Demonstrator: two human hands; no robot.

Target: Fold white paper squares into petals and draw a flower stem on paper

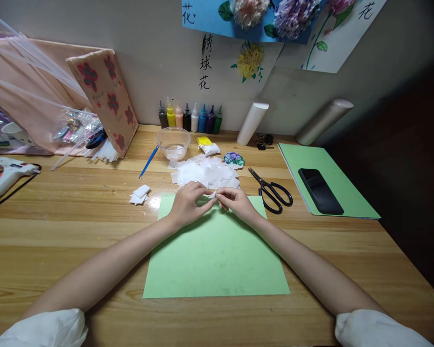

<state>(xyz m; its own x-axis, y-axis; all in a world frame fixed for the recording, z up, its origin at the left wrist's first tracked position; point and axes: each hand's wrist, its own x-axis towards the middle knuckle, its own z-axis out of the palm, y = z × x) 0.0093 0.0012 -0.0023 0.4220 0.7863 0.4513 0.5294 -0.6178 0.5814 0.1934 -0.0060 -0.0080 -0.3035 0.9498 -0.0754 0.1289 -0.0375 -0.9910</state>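
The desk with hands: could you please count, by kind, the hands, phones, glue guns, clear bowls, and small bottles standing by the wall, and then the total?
Hands, left hand and right hand, with a white piece at their fingertips: 2
Phone: 1
Glue gun: 1
Clear bowl: 1
Small bottles: 8
Total: 13

Wooden table [75, 217] is bearing green sheet [217, 260]; white paper pile [206, 171] is lying just beyond sheet, scissors [270, 192] near its far right corner; paint bottles [194, 120] are standing farther beyond sheet.
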